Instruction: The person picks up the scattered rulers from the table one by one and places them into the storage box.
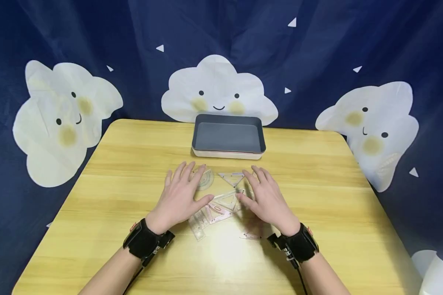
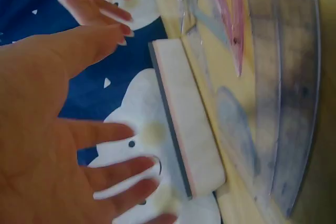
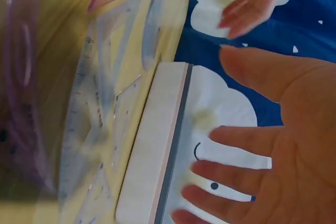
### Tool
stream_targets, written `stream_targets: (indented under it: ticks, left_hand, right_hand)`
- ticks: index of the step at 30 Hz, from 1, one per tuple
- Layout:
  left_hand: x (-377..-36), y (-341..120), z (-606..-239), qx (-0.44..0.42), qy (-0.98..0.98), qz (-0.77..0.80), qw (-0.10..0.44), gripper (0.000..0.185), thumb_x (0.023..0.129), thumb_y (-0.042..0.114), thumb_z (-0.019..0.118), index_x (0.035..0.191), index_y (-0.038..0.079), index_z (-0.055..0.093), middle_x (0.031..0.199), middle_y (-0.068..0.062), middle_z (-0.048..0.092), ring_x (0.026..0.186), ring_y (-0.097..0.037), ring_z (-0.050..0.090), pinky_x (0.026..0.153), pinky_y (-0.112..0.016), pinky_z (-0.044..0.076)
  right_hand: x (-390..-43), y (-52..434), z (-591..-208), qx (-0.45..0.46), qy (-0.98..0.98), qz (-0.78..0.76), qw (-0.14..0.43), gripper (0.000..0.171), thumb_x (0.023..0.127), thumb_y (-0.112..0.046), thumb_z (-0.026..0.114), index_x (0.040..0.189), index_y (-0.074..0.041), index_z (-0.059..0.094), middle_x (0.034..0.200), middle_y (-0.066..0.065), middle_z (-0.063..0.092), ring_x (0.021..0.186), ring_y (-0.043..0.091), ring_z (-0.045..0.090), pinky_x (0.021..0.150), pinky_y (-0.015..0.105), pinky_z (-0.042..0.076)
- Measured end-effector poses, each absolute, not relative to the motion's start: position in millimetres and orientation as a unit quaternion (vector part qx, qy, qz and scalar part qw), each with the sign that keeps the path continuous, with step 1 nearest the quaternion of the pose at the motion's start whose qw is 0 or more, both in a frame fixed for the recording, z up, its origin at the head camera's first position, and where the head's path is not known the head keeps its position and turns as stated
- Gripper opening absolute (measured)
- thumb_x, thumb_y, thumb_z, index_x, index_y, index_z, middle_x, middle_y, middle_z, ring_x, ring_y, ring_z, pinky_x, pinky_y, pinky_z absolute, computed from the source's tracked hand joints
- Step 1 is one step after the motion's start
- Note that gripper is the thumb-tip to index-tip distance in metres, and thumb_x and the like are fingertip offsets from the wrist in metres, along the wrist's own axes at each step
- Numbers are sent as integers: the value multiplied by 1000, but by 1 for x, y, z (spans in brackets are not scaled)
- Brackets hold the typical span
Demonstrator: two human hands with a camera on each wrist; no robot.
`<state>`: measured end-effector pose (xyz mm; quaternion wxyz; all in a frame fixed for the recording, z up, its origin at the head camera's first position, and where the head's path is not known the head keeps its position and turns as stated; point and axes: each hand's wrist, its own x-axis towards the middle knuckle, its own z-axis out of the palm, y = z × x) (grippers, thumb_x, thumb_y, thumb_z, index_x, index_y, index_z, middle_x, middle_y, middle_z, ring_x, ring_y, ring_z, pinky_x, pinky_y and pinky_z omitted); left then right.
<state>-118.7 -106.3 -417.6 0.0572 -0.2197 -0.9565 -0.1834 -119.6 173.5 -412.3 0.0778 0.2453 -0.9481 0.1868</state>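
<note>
My left hand (image 1: 178, 201) hovers palm down with fingers spread, overlapping a clear protractor (image 1: 206, 180) and the upper end of a clear ruler (image 1: 198, 227) in the head view. Opposite it, my right hand (image 1: 271, 203) is also spread and holds nothing; its fingertips reach over the right side of the pile. Between the hands lie a small clear set square (image 1: 231, 176), a larger clear set square (image 1: 227, 200) and a pink-marked triangle (image 1: 218, 213). A pink piece (image 1: 250, 236) rests nearer the front, partly hidden by the right wrist. Both wrist views show straight, parted fingers.
A rectangular box (image 1: 229, 137), dark grey inside and white outside, stands at the back of the wooden table (image 1: 107, 196). Behind hangs a navy curtain (image 1: 221, 28) with cloud prints. A white object (image 1: 441, 272) shows at the lower right edge.
</note>
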Motion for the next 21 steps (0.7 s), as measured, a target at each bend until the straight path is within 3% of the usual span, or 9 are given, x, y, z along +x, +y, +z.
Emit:
stream_targets:
  ticks: [3,6,11,14,16,21]
  left_hand:
    - [-121,-106,-417,-258,-948,-183,37,84,88,53,80,152,6,53,145,-23,55,132,-42,51,107,-63,45]
    - [-125,-104,-416,-302,-938,-173,-3,74,83,52,86,136,4,64,127,-17,62,115,-34,59,96,-53,53]
    - [-126,-97,-423,-342,-929,-128,-63,65,74,57,90,109,8,66,106,-9,59,94,-26,54,81,-43,51]
    - [-119,-92,-431,-340,-930,-105,-94,67,69,57,93,104,8,64,99,-6,56,87,-24,52,78,-42,48]
    - [-115,-90,-435,-335,-931,-99,-104,68,66,55,95,106,8,65,97,-5,55,87,-23,52,78,-42,48]
    - [-110,-90,-444,-333,-931,-110,-99,61,65,48,97,98,11,63,91,-1,52,82,-20,49,73,-37,46]
  right_hand:
    - [-128,170,-406,275,-943,176,69,67,93,-35,81,143,2,58,135,26,60,126,44,57,111,61,44]
    - [-136,162,-397,291,-941,166,40,66,88,-36,86,137,2,63,122,18,66,108,33,63,104,54,50]
    - [-140,143,-387,290,-941,171,-45,58,85,-35,88,129,-4,67,118,11,68,96,25,63,92,50,53]
    - [-135,133,-391,295,-931,190,-97,51,84,-33,89,122,-4,69,117,9,68,97,22,64,89,44,55]
    - [-131,128,-396,304,-925,192,-123,48,83,-33,90,116,-4,70,113,8,68,93,18,63,81,36,55]
    - [-124,123,-410,324,-917,173,-155,42,79,-36,92,102,-9,70,96,0,64,77,9,51,68,24,45]
